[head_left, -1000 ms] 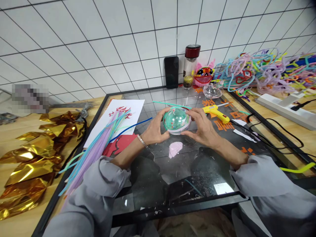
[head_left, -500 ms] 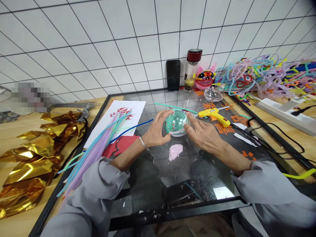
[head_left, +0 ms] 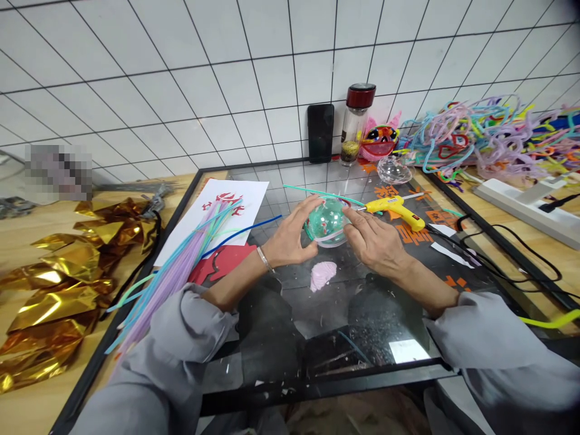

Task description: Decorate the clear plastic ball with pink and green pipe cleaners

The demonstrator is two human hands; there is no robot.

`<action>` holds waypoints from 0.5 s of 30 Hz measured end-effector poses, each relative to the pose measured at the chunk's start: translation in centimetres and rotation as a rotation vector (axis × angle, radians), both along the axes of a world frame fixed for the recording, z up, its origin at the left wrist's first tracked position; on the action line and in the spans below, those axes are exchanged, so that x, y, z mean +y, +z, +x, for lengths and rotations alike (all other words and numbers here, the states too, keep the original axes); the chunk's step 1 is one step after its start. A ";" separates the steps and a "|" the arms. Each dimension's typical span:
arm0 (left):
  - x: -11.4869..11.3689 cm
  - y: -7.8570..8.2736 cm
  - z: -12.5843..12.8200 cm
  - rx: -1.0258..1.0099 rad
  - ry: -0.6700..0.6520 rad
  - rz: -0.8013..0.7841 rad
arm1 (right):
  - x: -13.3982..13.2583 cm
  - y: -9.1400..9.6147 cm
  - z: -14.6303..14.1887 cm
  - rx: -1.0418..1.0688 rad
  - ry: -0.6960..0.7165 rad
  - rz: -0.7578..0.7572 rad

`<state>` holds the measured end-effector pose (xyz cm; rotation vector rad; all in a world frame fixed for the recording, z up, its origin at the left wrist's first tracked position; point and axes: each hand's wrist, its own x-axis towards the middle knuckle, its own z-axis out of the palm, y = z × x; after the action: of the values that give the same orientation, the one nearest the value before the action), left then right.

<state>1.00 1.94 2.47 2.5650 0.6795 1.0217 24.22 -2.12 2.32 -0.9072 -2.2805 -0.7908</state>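
A clear plastic ball (head_left: 330,222) with green and red material inside and a pale band low around it sits between my hands. My left hand (head_left: 292,237) curves round its left side, thumb at the lower edge. From the right, my right hand (head_left: 374,240) presses its fingers against the ball's side. A flat pink piece (head_left: 323,275) that looks like clay lies on the glass-topped table just in front. Behind my right hand rests a yellow glue gun (head_left: 396,210), its nozzle pointing at the ball. A thin green stem (head_left: 312,191) lies behind the ball.
Left are pipe cleaners (head_left: 170,275), white paper (head_left: 247,199), red paper (head_left: 222,266) and gold foil (head_left: 58,290). At the back stand a phone (head_left: 320,134), a glass bottle (head_left: 353,130) and a pink animal-like figure (head_left: 380,140). A power strip (head_left: 521,208) and black cables (head_left: 512,275) lie right.
My right fingers have shifted slightly along the ball's right side, and the ball seems a little turned. Both hands stay on it; the view has shifted slightly.
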 end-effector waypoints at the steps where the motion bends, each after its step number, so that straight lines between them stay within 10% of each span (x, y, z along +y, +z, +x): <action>1: 0.0 0.0 0.0 0.005 0.006 0.007 | 0.1 -0.2 0.0 0.022 0.001 -0.006; 15: 0.2 0.0 0.0 0.013 0.037 0.033 | 0.3 -0.5 0.1 0.279 0.099 -0.210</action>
<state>0.99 2.18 2.46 2.5990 0.7222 1.0375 24.28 -1.84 1.85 -0.9245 -2.1661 -0.3607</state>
